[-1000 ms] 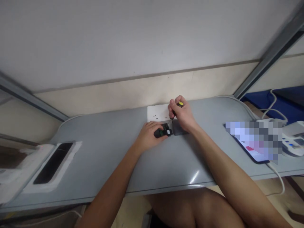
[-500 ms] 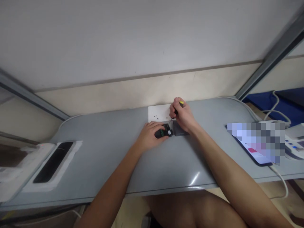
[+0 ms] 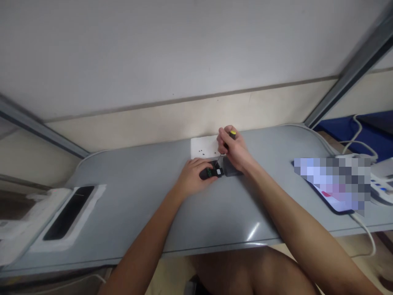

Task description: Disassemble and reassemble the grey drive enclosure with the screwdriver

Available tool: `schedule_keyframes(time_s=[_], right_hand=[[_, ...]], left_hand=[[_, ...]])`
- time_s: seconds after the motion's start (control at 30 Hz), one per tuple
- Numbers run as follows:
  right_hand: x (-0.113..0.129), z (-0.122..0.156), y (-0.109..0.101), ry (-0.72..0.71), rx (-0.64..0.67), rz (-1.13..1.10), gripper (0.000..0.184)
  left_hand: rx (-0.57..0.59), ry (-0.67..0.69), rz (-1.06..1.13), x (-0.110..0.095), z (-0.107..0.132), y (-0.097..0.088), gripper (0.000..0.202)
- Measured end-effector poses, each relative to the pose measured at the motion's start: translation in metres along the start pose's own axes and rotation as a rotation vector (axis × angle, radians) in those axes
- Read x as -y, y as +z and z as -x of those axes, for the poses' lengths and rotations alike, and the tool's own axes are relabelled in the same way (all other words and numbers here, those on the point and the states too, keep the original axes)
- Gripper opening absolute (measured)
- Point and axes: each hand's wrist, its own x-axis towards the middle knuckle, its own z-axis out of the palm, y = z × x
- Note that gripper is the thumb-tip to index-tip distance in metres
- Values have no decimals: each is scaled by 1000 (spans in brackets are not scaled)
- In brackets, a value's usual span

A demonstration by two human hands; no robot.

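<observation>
My left hand (image 3: pixel 192 177) is closed round a small black device (image 3: pixel 211 172) with a green part showing, pressing it to the grey table (image 3: pixel 147 196). My right hand (image 3: pixel 233 150) grips a small screwdriver with a yellow-capped black handle (image 3: pixel 231 136), its thin tip pointing down at the device. A dark grey flat piece (image 3: pixel 232 169) lies just right of the device, under my right hand. Behind them sits a white sheet (image 3: pixel 203 146) with a few tiny dark screws on it.
A black phone in a white tray (image 3: pixel 66 213) lies at the table's left end. On the right are a phone with a lit screen (image 3: pixel 333 192), a white cable (image 3: pixel 362 225) and a white box with buttons (image 3: pixel 380 182). A wall stands close behind.
My right hand has shifted very slightly on the screwdriver handle. The left hand and the device stay in place. The view has drifted a little.
</observation>
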Motion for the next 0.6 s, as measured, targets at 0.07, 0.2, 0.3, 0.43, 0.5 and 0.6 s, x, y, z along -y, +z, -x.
schedule_keyframes(time_s=[0.07, 0.2, 0.3, 0.43, 0.5, 0.6], right_hand=[[0, -1, 0, -12, 21, 11, 48], [4, 0, 0, 38, 82, -22, 42], [6, 1, -1, 58, 82, -8, 37], [3, -1, -4, 55, 36, 17, 53], [0, -3, -4, 24, 12, 64, 58], [-1, -5, -2, 0, 7, 107, 58]], left_hand=[[3, -1, 1, 0, 0, -1, 25], [16, 2, 7, -1, 1, -2, 27], [25, 0, 10, -1, 1, -3, 25], [36, -3, 23, -1, 1, -4, 25], [40, -8, 25, -1, 1, -4, 24], [41, -19, 20, 0, 1, -3, 24]])
